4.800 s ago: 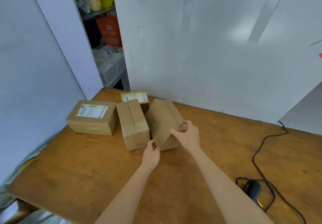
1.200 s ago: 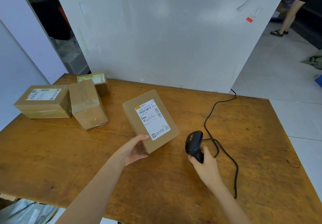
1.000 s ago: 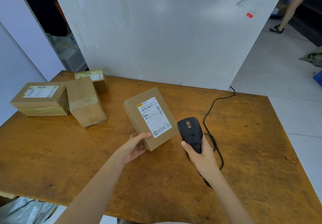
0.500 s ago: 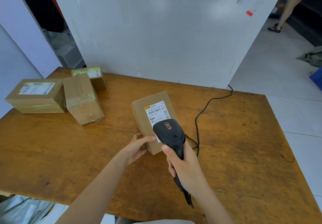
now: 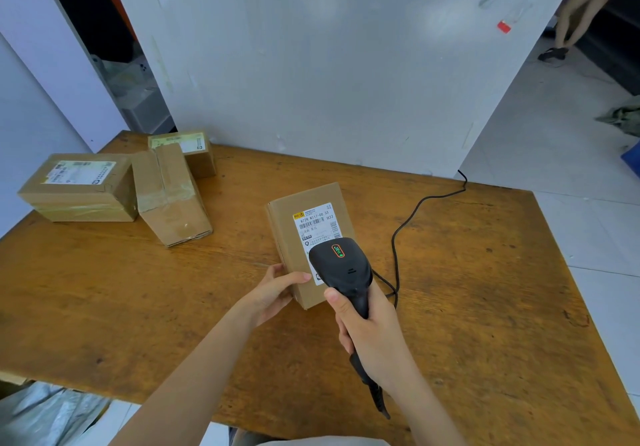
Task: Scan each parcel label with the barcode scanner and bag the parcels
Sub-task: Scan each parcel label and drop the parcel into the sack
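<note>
A brown cardboard parcel (image 5: 289,234) with a white barcode label (image 5: 316,221) lies tilted near the middle of the wooden table (image 5: 104,293). My left hand (image 5: 277,291) grips its near left corner. My right hand (image 5: 369,333) holds the black barcode scanner (image 5: 341,270) by its handle, the scanner head hovering over the lower part of the label and hiding it. The scanner's black cable (image 5: 408,213) runs across the table to the far right edge.
Three more cardboard parcels sit at the far left: a wide labelled one (image 5: 78,185), a taped one (image 5: 169,192) and a small labelled one (image 5: 188,149). A grey bag (image 5: 45,414) lies below the table's near left edge. A grey wall panel (image 5: 311,64) backs the table. A person's legs (image 5: 578,5) show far right.
My right hand picked the scanner up off the table and brought it left, over the parcel's label. My left hand keeps its hold on the parcel, which has turned slightly.
</note>
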### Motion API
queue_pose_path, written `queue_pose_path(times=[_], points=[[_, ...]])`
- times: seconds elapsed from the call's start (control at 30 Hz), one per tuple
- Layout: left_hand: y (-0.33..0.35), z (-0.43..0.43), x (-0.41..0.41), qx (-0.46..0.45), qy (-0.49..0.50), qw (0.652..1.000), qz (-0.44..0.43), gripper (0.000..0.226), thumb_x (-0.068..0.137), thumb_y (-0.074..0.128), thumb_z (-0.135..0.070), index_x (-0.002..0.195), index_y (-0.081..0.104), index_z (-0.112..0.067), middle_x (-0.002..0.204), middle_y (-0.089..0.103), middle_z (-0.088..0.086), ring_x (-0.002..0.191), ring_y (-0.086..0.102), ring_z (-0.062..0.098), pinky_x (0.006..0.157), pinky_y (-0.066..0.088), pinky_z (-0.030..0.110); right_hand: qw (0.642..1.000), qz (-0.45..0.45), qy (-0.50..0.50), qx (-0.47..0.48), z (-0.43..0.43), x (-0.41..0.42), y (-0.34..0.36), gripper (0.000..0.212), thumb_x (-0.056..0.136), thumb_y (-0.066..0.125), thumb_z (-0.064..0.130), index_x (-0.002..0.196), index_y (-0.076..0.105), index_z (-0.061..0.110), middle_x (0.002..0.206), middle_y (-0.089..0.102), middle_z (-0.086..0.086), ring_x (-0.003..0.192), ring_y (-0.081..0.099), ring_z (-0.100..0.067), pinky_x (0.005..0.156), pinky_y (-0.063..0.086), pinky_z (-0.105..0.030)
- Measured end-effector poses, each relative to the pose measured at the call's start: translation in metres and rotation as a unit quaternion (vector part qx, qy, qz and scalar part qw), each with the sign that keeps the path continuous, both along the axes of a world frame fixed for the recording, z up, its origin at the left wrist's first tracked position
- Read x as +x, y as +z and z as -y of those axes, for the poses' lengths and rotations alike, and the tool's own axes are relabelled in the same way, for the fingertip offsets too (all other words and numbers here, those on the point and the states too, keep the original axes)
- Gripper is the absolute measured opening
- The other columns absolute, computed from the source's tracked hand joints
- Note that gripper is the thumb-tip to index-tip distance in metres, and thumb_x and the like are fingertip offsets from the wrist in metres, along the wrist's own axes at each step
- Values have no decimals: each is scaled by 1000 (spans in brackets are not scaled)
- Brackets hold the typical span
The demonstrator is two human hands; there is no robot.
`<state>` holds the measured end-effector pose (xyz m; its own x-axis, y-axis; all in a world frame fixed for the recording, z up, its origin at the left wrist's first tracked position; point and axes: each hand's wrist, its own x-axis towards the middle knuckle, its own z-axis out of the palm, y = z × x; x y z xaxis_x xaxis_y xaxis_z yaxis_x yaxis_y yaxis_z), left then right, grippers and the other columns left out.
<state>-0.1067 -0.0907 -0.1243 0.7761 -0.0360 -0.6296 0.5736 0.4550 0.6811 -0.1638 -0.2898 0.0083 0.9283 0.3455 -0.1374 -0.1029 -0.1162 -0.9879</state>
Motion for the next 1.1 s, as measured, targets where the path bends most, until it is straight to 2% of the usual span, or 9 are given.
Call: queue_pose_path(times=[0.13,0.23,0.3,0.37,0.43,0.57,0.83,0.97,1.1], points=[[-2,0,0,1,1,1000,3,100,55,89,-14,135,29,-18,126,58,9,117,56,24,97,49,36,1000,5,-14,0,0,-1,-4,67,71,61,59,123,52,17,52,55,9,38,44,-7,43,39,-22],[-2,-3,-1,-1,14,1000,6,100,53,89,-15,135,31,-17,127,59,10,117,57,23,102,46,39,996,46,-65,-29,6,5,-14,50,74,60,62,116,50,36,58,60,15,46,52,-6,48,44,-20],[-1,-6,-2,-2,30,1000,6,99,54,89,-15,135,32,-17,126,60,9,116,58,22,100,48,38,988,53,-115,-83,14,18,-29,34,82,63,52,108,46,39,76,65,15,61,60,-6,57,46,-21],[2,-9,-2,-4,44,999,6,97,54,89,-18,134,35,-17,123,62,7,112,60,20,90,51,34,975,45,-148,-158,23,33,-51,33,88,64,39,111,41,31,102,64,6,85,63,-13,70,50,-28],[5,-10,-3,0,53,999,8,96,54,88,-20,134,36,-17,121,63,6,110,61,19,84,52,32,955,38,-165,-244,30,48,-74,37,89,64,36,115,41,22,114,59,-2,100,60,-21,80,51,-37],[9,-13,-4,11,61,998,13,99,55,89,-21,139,36,-17,121,63,6,109,62,21,86,54,34,873,32,-155,-461,36,66,-112,63,86,58,54,131,41,13,125,49,-8,118,50,-30,94,45,-49],[16,-12,-10,12,60,998,12,99,57,89,-22,141,36,-20,119,66,6,105,65,21,69,58,31,805,71,-119,-577,30,73,-144,70,82,56,63,130,41,15,125,47,-6,120,42,-26,93,38,-43],[15,-13,-10,10,69,998,12,99,59,88,-21,143,34,-25,123,64,6,108,64,22,72,59,34,824,76,-161,-539,28,69,-133,65,79,66,50,127,40,15,126,41,-9,119,36,-30,93,36,-46],[21,-13,-9,11,71,997,16,102,60,87,-25,144,31,-34,123,62,8,109,62,25,73,57,35,919,134,-171,-329,22,71,-110,52,90,59,27,137,40,21,134,36,-5,128,32,-24,105,32,-43]])
